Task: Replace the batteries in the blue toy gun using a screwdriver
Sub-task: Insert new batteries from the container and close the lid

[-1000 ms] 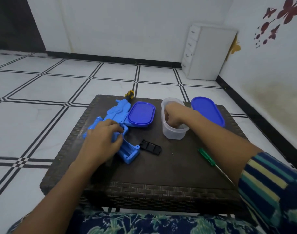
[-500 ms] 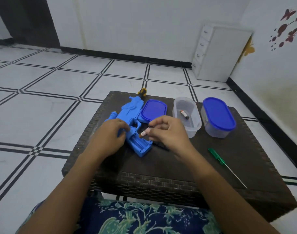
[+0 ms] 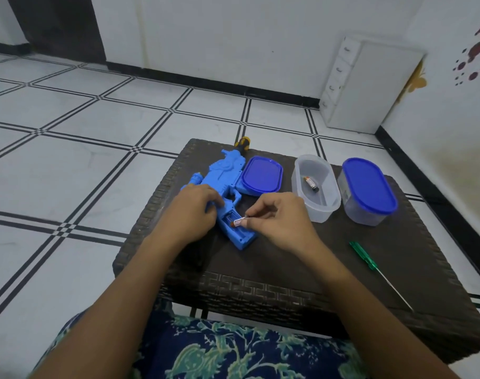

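Observation:
The blue toy gun lies on the dark wicker table, its grip pointing toward me with the battery compartment open. My left hand presses down on the gun's body and holds it still. My right hand pinches a small battery at the open compartment, one end of it dipping inside. A green-handled screwdriver rests on the table to the right of my right forearm. The black compartment cover is hidden under my right hand.
An open clear container holds one more battery. Its blue lid lies beside the gun. A second container with a blue lid stands at the right. A white drawer unit stands against the far wall.
My right hand left the clear container with a battery and brought it to the gun's open compartment. My left hand has stayed on the gun. The camera view shifted.

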Available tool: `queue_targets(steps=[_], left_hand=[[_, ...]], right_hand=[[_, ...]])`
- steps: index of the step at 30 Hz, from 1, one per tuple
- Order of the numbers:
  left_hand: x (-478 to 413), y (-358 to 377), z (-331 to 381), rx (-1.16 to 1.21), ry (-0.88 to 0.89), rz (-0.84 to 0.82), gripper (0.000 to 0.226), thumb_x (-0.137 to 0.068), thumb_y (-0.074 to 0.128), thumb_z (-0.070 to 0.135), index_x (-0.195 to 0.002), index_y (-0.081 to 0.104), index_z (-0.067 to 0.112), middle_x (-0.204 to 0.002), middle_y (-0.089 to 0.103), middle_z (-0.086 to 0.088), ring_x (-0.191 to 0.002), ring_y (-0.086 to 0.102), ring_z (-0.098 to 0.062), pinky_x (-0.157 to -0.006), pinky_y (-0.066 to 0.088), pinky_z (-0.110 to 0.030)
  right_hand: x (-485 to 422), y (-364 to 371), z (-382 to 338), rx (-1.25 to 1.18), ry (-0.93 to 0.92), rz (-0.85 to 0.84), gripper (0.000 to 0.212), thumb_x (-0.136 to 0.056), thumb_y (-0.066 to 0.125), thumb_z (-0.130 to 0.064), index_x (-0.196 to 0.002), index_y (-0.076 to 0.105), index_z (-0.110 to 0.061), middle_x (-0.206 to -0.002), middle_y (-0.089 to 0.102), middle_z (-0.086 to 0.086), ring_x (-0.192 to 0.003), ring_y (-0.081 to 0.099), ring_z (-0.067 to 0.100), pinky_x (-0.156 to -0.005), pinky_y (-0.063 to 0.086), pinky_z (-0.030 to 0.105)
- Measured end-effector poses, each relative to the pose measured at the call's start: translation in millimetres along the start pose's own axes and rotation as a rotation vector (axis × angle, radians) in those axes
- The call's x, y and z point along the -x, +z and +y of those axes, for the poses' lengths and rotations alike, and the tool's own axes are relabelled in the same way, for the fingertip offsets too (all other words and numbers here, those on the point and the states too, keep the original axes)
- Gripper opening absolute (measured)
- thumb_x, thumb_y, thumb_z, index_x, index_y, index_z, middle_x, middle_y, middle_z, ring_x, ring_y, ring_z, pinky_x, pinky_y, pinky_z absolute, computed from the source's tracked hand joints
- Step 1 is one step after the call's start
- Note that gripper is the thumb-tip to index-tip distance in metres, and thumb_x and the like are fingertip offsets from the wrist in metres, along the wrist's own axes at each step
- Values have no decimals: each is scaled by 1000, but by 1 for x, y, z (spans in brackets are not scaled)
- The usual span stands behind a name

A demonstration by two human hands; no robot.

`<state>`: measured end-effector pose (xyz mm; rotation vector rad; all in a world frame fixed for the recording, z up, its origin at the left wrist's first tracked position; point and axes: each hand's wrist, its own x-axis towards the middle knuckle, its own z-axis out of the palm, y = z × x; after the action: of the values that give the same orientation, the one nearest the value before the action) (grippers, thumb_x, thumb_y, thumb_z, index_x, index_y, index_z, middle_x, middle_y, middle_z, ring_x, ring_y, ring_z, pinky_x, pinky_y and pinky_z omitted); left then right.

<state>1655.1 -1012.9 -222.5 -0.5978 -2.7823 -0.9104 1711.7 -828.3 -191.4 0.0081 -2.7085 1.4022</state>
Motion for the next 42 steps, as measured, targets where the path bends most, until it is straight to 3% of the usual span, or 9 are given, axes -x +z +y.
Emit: queue_targets(steps=[4, 10, 15, 21, 25, 28, 32, 37, 42], left_hand=[[-2, 2, 0, 18, -15, 27, 27, -78, 53, 1, -89, 73, 17, -95, 70, -1, -94, 58, -25, -88, 46, -39], [-2, 3, -1, 13, -43, 37, 32, -78, 52, 0, -92, 74, 19, -96, 72, -1, -97, 58, -24, -86, 48, -39], [0, 3, 3, -19, -22, 38, 32, -79, 52, -1, -94, 74, 16, -96, 72, -1, -92, 58, -25, -85, 49, -40], [0, 1, 6, -39, -31, 21, 34, -78, 51, 0, -96, 75, 17, -98, 72, -1, -96, 59, -26, -87, 49, -43], [2, 3, 7, -31, -46, 32, 35, -77, 50, 0, -94, 75, 17, -96, 72, 0, -98, 58, -26, -87, 47, -43], [3, 5, 11, -44, -54, 38, 35, -78, 50, 0, -96, 74, 17, -99, 71, 1, -100, 57, -23, -85, 46, -35], [3, 8, 15, -74, -82, 85, 32, -79, 50, 2, -92, 74, 18, -97, 69, 3, -98, 52, -21, -77, 35, -24], [1, 9, 19, -101, -113, 81, 30, -83, 48, 5, -89, 73, 21, -95, 66, 5, -97, 49, -20, -74, 38, -29], [-1, 11, 30, -118, -197, 117, 30, -86, 46, 9, -87, 73, 21, -91, 62, 5, -97, 49, -20, -72, 40, -32]], right_hand=[[1, 13, -5, 193, -66, -137, 3, -79, 79, -13, -82, 79, -12, -69, 70, -7, -59, 60, -1, -58, 45, 9], [-7, 5, -6, 338, -70, -269, 18, -85, 69, -5, -95, 79, -16, -82, 70, -3, -71, 61, 10, -63, 49, 15], [-21, 10, -3, 397, -155, -218, 22, -77, 74, -4, -92, 66, -18, -91, 45, -4, -78, 47, 8, -63, 38, 12], [-31, -3, 1, 311, -31, -415, 27, -71, 83, -11, -93, 67, -17, -88, 59, -1, -70, 53, 6, -65, 49, 19], [-29, 17, -3, 430, -102, -227, 20, -79, 78, -20, -85, 59, -14, -85, 59, -1, -77, 56, 16, -71, 52, 34], [-26, 30, -6, 594, -160, -108, 22, -85, 69, -30, -80, 52, -17, -87, 60, 0, -82, 56, 21, -71, 49, 36], [-29, 5, -7, 418, -37, -141, 23, -80, 75, -38, -76, 62, -20, -73, 63, -7, -74, 62, 15, -68, 53, 32], [-52, -75, 1, 427, 45, 273, 8, -85, 65, -8, -87, 70, -13, -86, 65, -2, -80, 61, 14, -74, 52, 30], [-104, -91, 38, 806, 279, 76, 3, -85, 59, -6, -87, 61, -7, -87, 58, 10, -80, 56, 27, -60, 46, 31]])
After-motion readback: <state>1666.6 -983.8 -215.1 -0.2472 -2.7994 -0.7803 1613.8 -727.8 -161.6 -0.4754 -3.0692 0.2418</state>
